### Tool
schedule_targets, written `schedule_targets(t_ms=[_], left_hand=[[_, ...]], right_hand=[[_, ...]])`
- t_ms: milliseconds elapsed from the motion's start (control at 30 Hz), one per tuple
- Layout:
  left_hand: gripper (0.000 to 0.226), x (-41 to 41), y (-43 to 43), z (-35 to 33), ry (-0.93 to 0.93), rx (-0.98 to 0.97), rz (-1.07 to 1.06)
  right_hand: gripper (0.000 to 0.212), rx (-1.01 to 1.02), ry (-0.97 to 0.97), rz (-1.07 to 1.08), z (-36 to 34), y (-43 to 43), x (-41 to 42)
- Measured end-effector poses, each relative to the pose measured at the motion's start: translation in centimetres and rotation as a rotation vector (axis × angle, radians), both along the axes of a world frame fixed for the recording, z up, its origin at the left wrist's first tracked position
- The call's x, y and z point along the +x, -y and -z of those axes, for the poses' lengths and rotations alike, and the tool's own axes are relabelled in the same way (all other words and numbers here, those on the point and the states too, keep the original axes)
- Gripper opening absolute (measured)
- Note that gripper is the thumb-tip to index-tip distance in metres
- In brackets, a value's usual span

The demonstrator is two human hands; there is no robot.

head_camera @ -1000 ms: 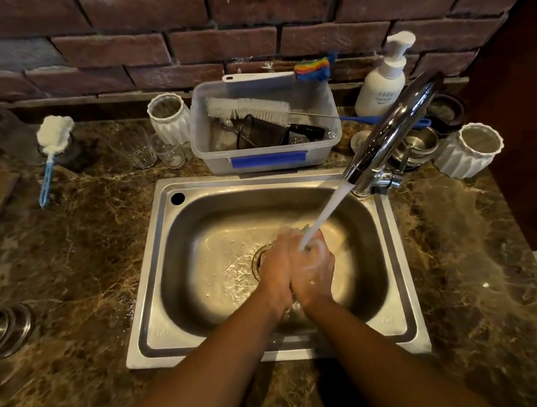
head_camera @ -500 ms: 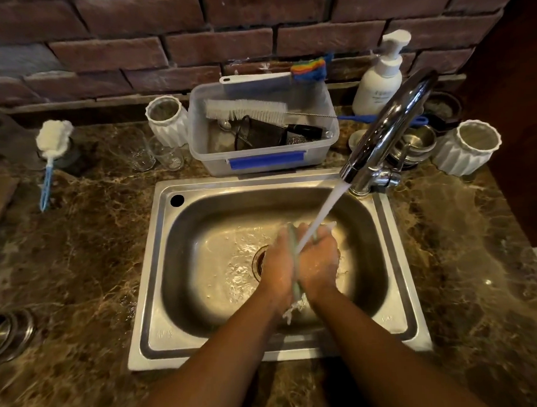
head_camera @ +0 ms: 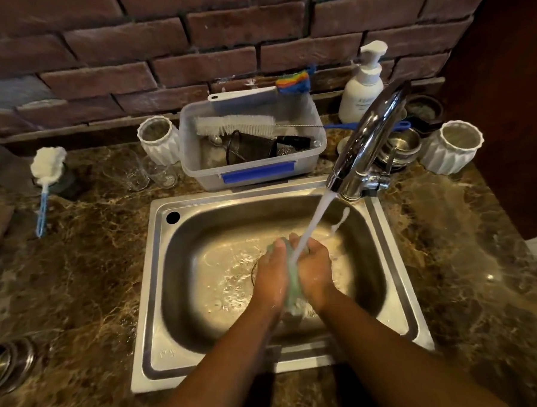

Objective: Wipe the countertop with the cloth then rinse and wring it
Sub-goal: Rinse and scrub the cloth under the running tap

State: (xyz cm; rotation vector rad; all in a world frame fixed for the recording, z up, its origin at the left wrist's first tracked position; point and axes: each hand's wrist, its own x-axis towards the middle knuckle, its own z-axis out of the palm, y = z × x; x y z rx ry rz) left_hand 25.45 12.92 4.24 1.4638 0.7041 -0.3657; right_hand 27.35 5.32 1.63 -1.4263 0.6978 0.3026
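A bare stretch of marble worktop [head_camera: 79, 291] is seen at the left, bounded by the raised steel rim of the sink [head_camera: 148, 303]. Open basin is left on each side of the hands, though the tap [head_camera: 369, 139] overhangs the right rear corner. The cloth [head_camera: 293, 283], pale green, soaked and bunched, is clasped beneath the water stream [head_camera: 312, 229] between the left hand [head_camera: 271, 278] and right hand [head_camera: 316, 272], the fingers of both bent round it.

The cloth [head_camera: 293, 283] is pale green, the countertop [head_camera: 78, 275] brown and veined.
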Motion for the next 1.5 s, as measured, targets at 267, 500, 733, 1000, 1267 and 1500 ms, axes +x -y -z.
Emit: schedule_targets(t_ms=[267, 500, 733, 1000, 1267, 1500], left_hand=[[0.04, 0.7, -0.6, 0.7, 0.006, -0.052, -0.008], [0.047, -0.4, 0.6, 0.8, -0.061, -0.043, -0.022], [0.043, 0.8, -1.0, 1.5, -0.006, 0.002, -0.067], [0.046, 0.3, 0.0, 1.7, -0.042, 0.039, -0.101], [0.048, 0.2, 0.4, 1.3, -0.085, -0.131, -0.07], [0.044, 0.5, 0.4, 0.9, -0.096, -0.057, -0.11]], right_hand=[[0.038, -0.228, 0.107, -0.012, -1.2, -2.4, -3.2], [0.031, -0.081, -0.032, -0.024, -0.1, 0.9, -0.1], [0.027, -0.19, 0.117, -0.024, -0.5, -2.7, -2.0], [0.022, -0.036, -0.039, 0.001, -0.4, -0.9, -0.8], [0.036, -0.046, 0.053, 0.145, -1.1, -1.1, -1.1], [0.024, -0.099, 0.008, -0.049, -0.5, -0.2, -1.9]])
